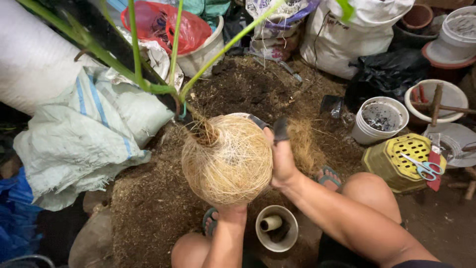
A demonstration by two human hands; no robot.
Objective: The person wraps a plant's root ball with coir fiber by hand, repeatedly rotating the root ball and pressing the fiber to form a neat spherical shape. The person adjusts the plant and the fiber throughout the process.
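A round ball of pale coconut fibre wound with thin string (225,159) fills the middle of the view, with green plant stems (148,74) rising from its upper left. My left hand (231,212) holds the ball from underneath. My right hand (281,159) presses flat against the ball's right side, its fingertips in dark covers near the top. A loose tuft of fibre (303,144) lies on the soil just beyond my right hand.
A soil heap (248,89) spreads behind the ball. A white cup with a spool (276,228) stands between my knees. White woven sacks (84,134) lie left. A yellow crate with scissors (406,159) and white buckets (379,119) stand right.
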